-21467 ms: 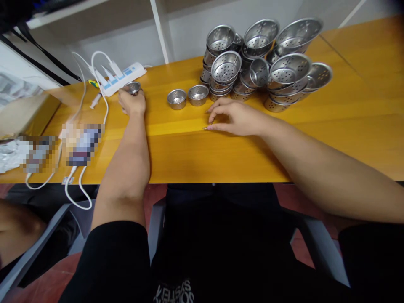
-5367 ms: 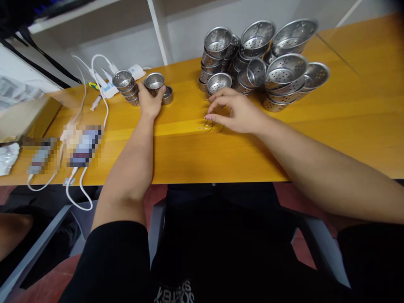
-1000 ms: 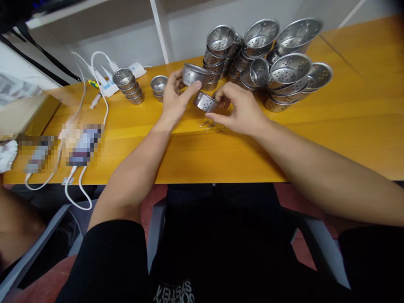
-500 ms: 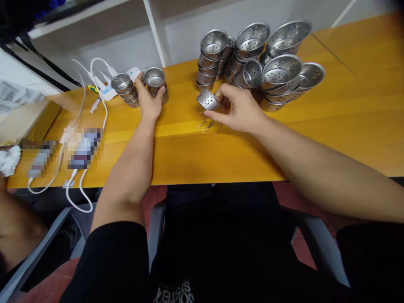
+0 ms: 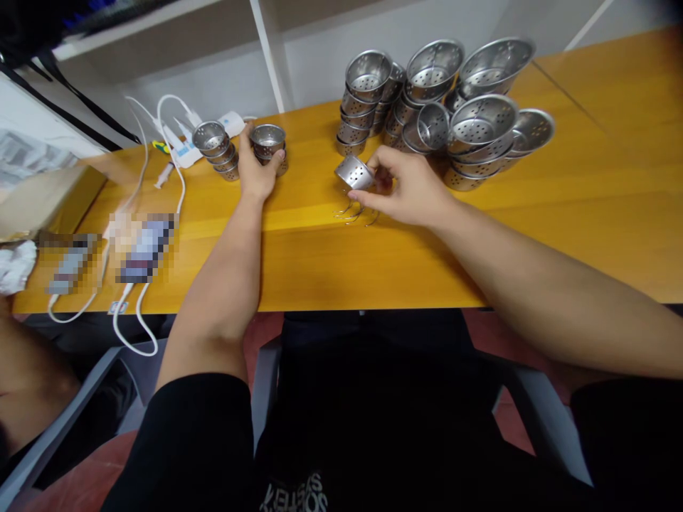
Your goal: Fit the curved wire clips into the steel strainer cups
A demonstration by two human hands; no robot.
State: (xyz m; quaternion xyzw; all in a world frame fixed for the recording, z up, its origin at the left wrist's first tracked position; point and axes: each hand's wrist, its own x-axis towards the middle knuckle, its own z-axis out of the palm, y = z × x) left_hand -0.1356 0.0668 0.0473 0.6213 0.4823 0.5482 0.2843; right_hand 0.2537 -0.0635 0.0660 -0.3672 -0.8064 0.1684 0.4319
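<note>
My left hand (image 5: pixel 257 176) is wrapped round a perforated metal cup (image 5: pixel 268 136) at the top of a short stack, thumb on its right side. Just left of it stands another stack of perforated cups (image 5: pixel 213 146). In my right hand (image 5: pixel 408 183), a small perforated metal cup (image 5: pixel 353 173) is held tilted between thumb and fingers. Several thin wire hooks (image 5: pixel 356 215) show below this cup; whether they touch it I cannot tell. Behind the right hand stand several stacks of perforated cups (image 5: pixel 368 75), with larger perforated bowls (image 5: pixel 483 124) to their right.
On the left of the wooden table (image 5: pixel 320 270) lie two blurred-out devices with white cables, one a phone-like slab (image 5: pixel 146 249). A power strip (image 5: pixel 186 153), a syringe (image 5: pixel 164 176) and a cardboard box (image 5: pixel 53 199) are near. Another person's arm (image 5: pixel 32 355) shows at far left.
The cup in my left hand has sunk a little lower on its stack. My right hand still holds its cup in nearly the same place. The view has shifted slightly.
</note>
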